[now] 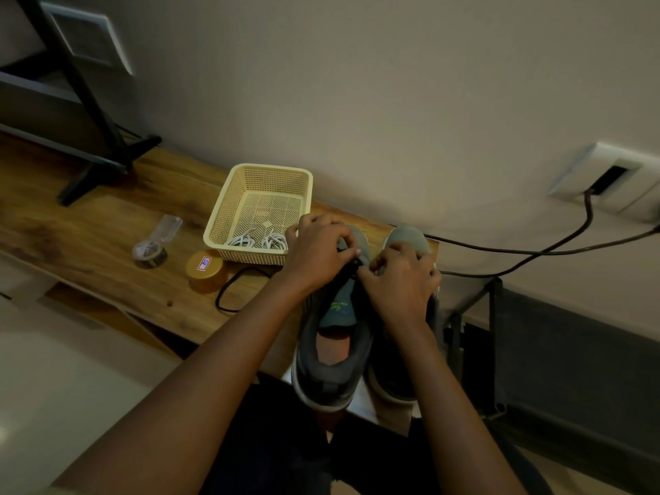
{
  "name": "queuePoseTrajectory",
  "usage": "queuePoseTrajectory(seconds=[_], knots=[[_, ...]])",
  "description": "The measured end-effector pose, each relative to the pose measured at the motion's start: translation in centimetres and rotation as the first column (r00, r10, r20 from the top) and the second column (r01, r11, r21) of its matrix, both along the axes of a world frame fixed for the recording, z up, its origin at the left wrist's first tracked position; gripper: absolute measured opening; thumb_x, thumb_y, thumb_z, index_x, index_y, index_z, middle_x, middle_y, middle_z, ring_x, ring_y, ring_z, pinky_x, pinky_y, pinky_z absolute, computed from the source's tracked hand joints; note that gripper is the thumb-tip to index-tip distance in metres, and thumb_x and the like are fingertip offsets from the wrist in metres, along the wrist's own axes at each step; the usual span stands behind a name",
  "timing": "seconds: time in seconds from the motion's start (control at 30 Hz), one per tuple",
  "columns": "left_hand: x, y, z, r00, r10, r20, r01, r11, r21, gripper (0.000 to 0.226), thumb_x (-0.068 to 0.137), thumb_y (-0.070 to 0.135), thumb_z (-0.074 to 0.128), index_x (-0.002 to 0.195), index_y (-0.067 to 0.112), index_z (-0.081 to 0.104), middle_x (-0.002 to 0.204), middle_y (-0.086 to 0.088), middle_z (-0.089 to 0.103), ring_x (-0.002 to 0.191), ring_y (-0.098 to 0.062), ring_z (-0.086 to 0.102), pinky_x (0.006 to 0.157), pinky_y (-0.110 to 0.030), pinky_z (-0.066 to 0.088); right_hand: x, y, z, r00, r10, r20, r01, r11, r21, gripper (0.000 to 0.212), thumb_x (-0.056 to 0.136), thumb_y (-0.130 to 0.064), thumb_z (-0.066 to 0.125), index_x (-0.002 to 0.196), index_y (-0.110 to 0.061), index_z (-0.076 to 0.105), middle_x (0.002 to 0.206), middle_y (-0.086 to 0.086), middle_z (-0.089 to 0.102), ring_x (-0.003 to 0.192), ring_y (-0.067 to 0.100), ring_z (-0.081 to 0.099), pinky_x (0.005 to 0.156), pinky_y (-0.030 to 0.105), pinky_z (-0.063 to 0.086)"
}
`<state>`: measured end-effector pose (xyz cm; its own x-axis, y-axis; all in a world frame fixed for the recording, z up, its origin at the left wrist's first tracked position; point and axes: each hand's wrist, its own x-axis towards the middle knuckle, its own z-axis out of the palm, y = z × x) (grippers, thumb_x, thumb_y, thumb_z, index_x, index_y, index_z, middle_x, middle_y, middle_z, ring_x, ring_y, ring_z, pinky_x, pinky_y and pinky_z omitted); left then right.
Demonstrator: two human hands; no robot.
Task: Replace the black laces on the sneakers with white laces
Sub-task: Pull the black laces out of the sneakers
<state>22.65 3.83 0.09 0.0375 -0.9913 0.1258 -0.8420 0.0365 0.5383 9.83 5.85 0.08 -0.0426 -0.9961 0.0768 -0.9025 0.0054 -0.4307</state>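
Pinching black lace (351, 267) over tongue of left sneaker (332, 355): left hand (321, 251) and right hand (403, 280), fingers of both curled onto it. Right sneaker (407, 237) just beside it, partly under right hand. Both grey, at tabletop (89, 226) edge, toes toward wall. White laces (257, 241) coiled in cream basket (257, 169), near left hand. Loose black lace (232, 291) looped on tabletop, beside gold-lidded jar (205, 269).

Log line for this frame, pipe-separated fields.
step: unlacing | left hand: pinches black lace on left-side grey sneaker | right hand: pinches same lace | coiled white laces: in cream mesh plastic basket
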Motion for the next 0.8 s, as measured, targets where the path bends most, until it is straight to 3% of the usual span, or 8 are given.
queuePoseTrajectory(seconds=[0.07, 0.13, 0.23, 0.37, 0.53, 0.6, 0.7, 0.8], knots=[[-0.2, -0.1, 0.2, 0.996, 0.0, -0.092, 0.0, 1.0, -0.004, 0.01, 0.084, 0.04, 0.066, 0.082, 0.03, 0.065, 0.129, 0.011, 0.054, 0.127, -0.016, 0.032, 0.098, -0.033, 0.018, 0.1, -0.2, 0.0, 0.999, 0.033, -0.043, -0.032, 0.999, 0.021, 0.027, 0.087, -0.038, 0.057, 0.109, -0.023, 0.065, 0.141, -0.002, 0.041, 0.129, 0.028, 0.027, 0.106, 0.043, 0.017], [-0.3, -0.2, 0.3, 0.981, -0.021, -0.192, 0.024, 1.0, 0.015, 0.011, 0.085, 0.037, 0.066, 0.077, 0.032, 0.06, 0.128, 0.01, 0.056, 0.127, -0.018, 0.034, 0.1, -0.034, 0.02, 0.1, -0.3, 0.0, 0.998, 0.056, -0.031, -0.055, 0.998, 0.03, 0.022, 0.088, -0.034, 0.057, 0.106, -0.025, 0.067, 0.141, -0.004, 0.041, 0.131, 0.027, 0.024, 0.107, 0.043, 0.012], [-0.2, -0.3, 0.1, 0.963, -0.028, -0.267, 0.034, 0.999, 0.019, 0.009, 0.092, 0.026, 0.057, 0.087, 0.03, 0.064, 0.123, 0.007, 0.059, 0.126, -0.022, 0.041, 0.106, -0.044, 0.028, 0.1, -0.5, 0.2, 1.0, 0.029, 0.008, -0.029, 0.999, 0.022, 0.017, 0.087, -0.03, 0.057, 0.1, -0.022, 0.066, 0.136, -0.003, 0.045, 0.129, 0.027, 0.026, 0.108, 0.043, 0.012], [0.3, 0.0, 0.1, 0.994, 0.018, -0.106, 0.0, 0.986, 0.164, 0.027, 0.09, 0.015, 0.052, 0.112, 0.029, 0.06, 0.13, 0.003, 0.055, 0.128, -0.024, 0.037, 0.104, -0.041, 0.026, 0.1, -0.5, 0.2, 0.992, 0.113, -0.058, -0.107, 0.989, 0.105, 0.03, 0.087, -0.036, 0.058, 0.115, -0.028, 0.062, 0.144, -0.004, 0.038, 0.134, 0.028, 0.022, 0.111, 0.051, 0.005], [0.1, 0.0, 0.2, 0.993, -0.004, -0.119, 0.026, 0.982, 0.189, 0.033, 0.089, 0.008, 0.049, 0.11, 0.029, 0.064, 0.128, 0.005, 0.058, 0.125, -0.021, 0.044, 0.105, -0.041, 0.026, 0.4, -0.3, 0.3, 0.984, 0.167, -0.068, -0.159, 0.982, 0.101, 0.023, 0.084, -0.031, 0.06, 0.106, -0.023, 0.062, 0.132, -0.002, 0.045, 0.128, 0.028, 0.029, 0.111, 0.053, 0.004], [0.0, 0.0, 0.2, 0.985, -0.011, -0.17, 0.044, 0.98, 0.194, 0.037, 0.088, 0.004, 0.048, 0.113, 0.027, 0.064, 0.125, 0.004, 0.06, 0.12, -0.019, 0.05, 0.107, -0.043, 0.029, 0.6, -0.5, 0.4, 0.992, 0.126, 0.0, -0.126, 0.989, 0.072, 0.017, 0.084, -0.028, 0.059, 0.099, -0.021, 0.062, 0.126, -0.001, 0.048, 0.124, 0.027, 0.033, 0.11, 0.05, 0.008], [0.1, 0.0, 0.1, 0.968, -0.034, -0.249, 0.084, 0.978, 0.193, 0.043, 0.084, -0.001, 0.046, 0.115, 0.025, 0.062, 0.122, 0.002, 0.061, 0.117, -0.019, 0.053, 0.106, -0.048, 0.033, 0.2, -0.9, 1.0, 0.977, -0.062, 0.203, 0.062, 0.998, 0.008, 0.004, 0.083, -0.025, 0.062, 0.084, -0.021, 0.062, 0.111, -0.001, 0.057, 0.118, 0.024, 0.042, 0.107, 0.045, 0.016], [0.1, 0.2, 0.3, 0.982, -0.055, -0.182, 0.089, 0.98, 0.18, 0.029, 0.087, 0.011, 0.054, 0.109, 0.027, 0.061, 0.124, 0.007, 0.058, 0.122, -0.019, 0.048, 0.11, -0.047, 0.026, -0.8, -1.3, 1.6, 0.928, -0.239, 0.285, 0.245, 0.969, 0.015, 0.013, 0.083, -0.028, 0.063, 0.071, -0.023, 0.059, 0.091, -0.002, 0.057, 0.115, 0.027, 0.045, 0.105, 0.045, 0.021]])
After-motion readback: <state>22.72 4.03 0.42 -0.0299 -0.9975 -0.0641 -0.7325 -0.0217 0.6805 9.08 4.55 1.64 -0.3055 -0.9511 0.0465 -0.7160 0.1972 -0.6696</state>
